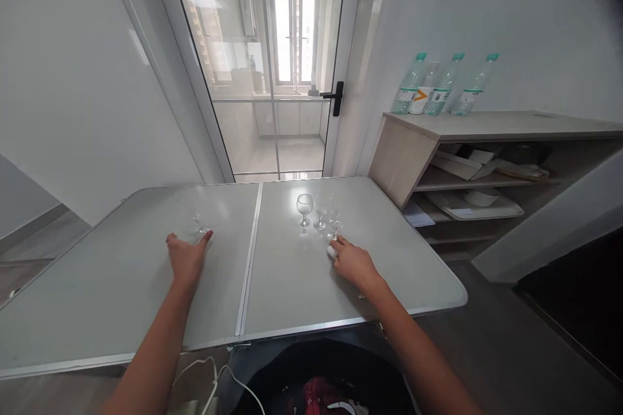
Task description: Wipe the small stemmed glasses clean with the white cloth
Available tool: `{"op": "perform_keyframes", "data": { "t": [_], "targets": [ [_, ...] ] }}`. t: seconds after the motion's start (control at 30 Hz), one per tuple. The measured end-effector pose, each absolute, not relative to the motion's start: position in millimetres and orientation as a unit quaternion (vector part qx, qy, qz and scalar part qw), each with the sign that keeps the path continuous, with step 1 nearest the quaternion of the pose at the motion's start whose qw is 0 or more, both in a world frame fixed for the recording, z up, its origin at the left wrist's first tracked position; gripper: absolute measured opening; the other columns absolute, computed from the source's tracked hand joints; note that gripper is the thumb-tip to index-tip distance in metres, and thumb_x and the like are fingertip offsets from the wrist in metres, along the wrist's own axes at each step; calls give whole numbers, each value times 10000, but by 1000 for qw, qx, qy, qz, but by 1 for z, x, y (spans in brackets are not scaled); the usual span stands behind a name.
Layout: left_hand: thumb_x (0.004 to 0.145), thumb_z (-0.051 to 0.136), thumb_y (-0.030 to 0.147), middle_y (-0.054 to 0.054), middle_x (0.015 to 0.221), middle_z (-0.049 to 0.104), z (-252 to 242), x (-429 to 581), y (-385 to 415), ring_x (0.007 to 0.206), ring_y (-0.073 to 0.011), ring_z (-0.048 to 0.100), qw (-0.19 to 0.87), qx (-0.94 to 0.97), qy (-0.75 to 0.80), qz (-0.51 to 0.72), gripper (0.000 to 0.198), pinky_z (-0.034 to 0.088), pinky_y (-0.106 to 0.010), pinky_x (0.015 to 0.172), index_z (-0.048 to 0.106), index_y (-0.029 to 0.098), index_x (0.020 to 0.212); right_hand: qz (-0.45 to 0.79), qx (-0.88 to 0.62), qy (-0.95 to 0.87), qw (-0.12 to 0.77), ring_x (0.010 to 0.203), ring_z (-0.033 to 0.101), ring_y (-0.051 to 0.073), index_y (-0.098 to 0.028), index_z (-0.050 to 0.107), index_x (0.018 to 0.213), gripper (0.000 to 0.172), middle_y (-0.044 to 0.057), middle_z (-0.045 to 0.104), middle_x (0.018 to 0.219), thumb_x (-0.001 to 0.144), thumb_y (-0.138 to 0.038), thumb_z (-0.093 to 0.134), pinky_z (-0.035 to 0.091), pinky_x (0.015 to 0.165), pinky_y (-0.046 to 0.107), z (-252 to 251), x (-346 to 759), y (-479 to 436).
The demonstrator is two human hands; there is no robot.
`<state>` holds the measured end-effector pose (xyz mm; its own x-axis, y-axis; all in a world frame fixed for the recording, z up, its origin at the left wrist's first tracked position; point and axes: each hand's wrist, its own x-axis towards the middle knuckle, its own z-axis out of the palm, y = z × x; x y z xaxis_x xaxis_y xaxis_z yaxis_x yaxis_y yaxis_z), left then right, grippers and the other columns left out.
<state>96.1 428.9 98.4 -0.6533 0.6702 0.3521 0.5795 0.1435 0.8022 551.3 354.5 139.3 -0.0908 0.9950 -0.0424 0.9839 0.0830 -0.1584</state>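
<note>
My left hand (189, 254) is low over the left half of the table, thumb and fingers spread wide apart. Just beyond its fingertips is a small clear stemmed glass (198, 222), faint against the pale top. On the right half, my right hand (354, 262) has its fingers closed around a small white thing (332, 251), too indistinct to name. Its fingertips are close to the foot of a clear glass (335, 225); whether they touch it I cannot tell. Beside that stand a round-bowled stemmed glass (304, 206) and another clear glass (320, 213), both upright.
A metal seam (250, 253) divides the pale table (292, 292). Past its far edge is a glass door with a black handle (337, 98). Several plastic bottles (440, 94) top a wooden shelf (496, 124) at right. A white cable (217, 376) hangs at the near edge.
</note>
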Motion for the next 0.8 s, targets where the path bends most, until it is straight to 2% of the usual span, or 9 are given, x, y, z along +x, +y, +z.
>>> {"op": "perform_keyframes", "data": {
  "t": [0.13,0.23,0.3,0.37,0.43,0.5,0.6,0.67,0.8],
  "targets": [
    [752,820,543,-296,1480,496,95,97,444,1426,-402,482,100,426,737,515,908,379,-566,1180,355,127,1412,37,-670,-724,160,983,706,241,-242,683,1218,365,93,627,1416,919,-147,495,477,767,314,150,546,330],
    [813,777,501,-271,1429,562,92,99,454,1396,-358,529,109,435,714,538,758,393,-533,1170,403,152,1372,85,-623,-742,234,958,676,228,-256,688,1178,354,65,709,1204,884,-130,534,474,780,296,160,537,314],
    [832,762,448,-236,1347,622,89,99,460,1326,-325,589,116,432,702,555,652,424,-504,1141,441,161,1321,116,-589,-758,256,956,654,236,-242,717,1099,299,65,726,1121,877,-127,553,487,813,311,166,532,311],
    [854,734,396,-177,1239,673,88,99,464,1224,-279,647,123,429,692,568,543,465,-465,1093,469,175,1273,113,-556,-775,278,1006,624,256,-218,737,905,163,84,731,1135,907,-168,581,496,872,347,171,529,314],
    [881,694,374,-119,1123,694,90,98,467,1105,-244,685,121,424,689,576,456,503,-431,1029,493,181,1242,91,-533,-785,303,1076,593,280,-206,717,755,209,102,727,1192,938,-242,620,488,939,397,172,527,318],
    [918,642,395,-74,1030,684,97,100,466,975,-216,706,115,418,688,582,404,533,-388,939,514,178,1234,93,-525,-780,327,1084,593,295,-205,720,734,262,108,739,1153,951,-334,651,482,955,429,170,527,323],
    [956,582,458,-24,932,655,112,114,455,776,-176,708,114,451,658,593,405,536,-300,746,538,179,1246,184,-566,-716,365,850,644,278,-191,700,687,379,87,722,803,913,-494,692,509,776,386,162,526,331],
    [950,598,468,0,853,650,122,134,441,702,-165,694,116,511,624,579,405,510,-269,671,562,190,1242,289,-595,-628,410,701,630,243,-171,689,682,427,56,666,673,848,-561,733,483,644,331,155,525,336],
    [947,641,442,19,798,650,122,182,402,654,-150,664,111,649,554,509,341,511,-270,704,613,220,1205,486,-537,-449,523,730,635,204,-142,715,889,452,57,706,815,785,-577,779,481,634,278,149,520,346]
  ]
}}
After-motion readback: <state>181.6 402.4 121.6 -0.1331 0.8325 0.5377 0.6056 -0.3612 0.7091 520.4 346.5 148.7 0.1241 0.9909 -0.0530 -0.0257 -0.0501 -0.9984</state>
